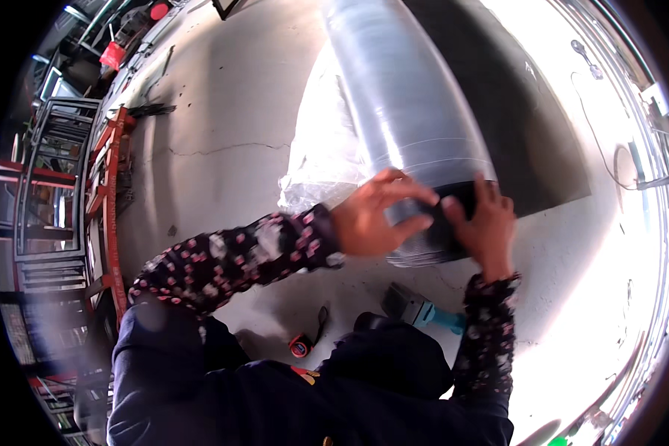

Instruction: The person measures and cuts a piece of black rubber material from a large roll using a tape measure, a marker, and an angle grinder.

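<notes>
A long thick roll point(416, 97) wrapped in shiny clear plastic film lies on the floor, running away from me. Its near end point(431, 241) is dark and shows layered edges. My left hand point(379, 212) is over the left side of that end, thumb and forefinger apart; whether it touches is blurred. On the right side, my right hand point(487, 227) rests against the roll where film meets dark material, thumb spread from the fingers. Loose crinkled clear film point(320, 149) spreads left of the roll. A flat dark sheet point(546, 163) lies to its right.
On the floor by my legs are a red-and-black tape measure point(300, 346), a teal-handled tool point(435, 315) and a small dark tool point(322, 318). Red metal framing point(111, 215) and dark frames point(52, 178) stand at left. A cable point(598, 137) trails along the right.
</notes>
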`<state>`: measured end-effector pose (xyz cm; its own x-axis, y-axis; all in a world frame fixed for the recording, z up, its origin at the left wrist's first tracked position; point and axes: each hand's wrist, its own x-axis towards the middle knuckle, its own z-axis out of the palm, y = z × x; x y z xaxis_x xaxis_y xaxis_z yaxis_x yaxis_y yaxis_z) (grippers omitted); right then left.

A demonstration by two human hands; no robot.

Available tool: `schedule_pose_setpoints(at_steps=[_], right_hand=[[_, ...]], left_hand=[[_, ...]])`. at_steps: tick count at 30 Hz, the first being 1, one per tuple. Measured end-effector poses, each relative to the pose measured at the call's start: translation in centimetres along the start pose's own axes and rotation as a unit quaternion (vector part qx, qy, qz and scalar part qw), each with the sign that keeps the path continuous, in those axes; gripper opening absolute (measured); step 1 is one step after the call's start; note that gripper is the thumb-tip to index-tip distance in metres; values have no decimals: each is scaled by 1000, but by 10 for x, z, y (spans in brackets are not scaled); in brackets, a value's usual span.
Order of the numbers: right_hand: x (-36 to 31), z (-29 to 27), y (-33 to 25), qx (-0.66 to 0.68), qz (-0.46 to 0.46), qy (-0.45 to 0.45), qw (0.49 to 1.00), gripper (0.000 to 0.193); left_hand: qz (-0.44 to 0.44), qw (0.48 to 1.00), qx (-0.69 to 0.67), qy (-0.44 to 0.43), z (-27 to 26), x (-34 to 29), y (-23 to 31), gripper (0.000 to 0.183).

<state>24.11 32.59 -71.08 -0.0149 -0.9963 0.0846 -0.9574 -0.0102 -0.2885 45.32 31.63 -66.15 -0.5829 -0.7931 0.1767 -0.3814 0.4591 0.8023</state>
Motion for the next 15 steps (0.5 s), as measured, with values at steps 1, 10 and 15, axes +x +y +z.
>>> schedule_pose_setpoints(at_steps=[1,10,15], right_hand=[[-10,2,-20,1,-45,13,999,69],[-65,14,-76,458,-302,-248,799,43],[-51,14,-72,554,-121,-132,813,32]], left_hand=[[51,997,-16,47,9,13,-13,38],[-148,971,173,71,-10,-47,-91,52],[-140,954,237,120,-83,-159,-100,46]])
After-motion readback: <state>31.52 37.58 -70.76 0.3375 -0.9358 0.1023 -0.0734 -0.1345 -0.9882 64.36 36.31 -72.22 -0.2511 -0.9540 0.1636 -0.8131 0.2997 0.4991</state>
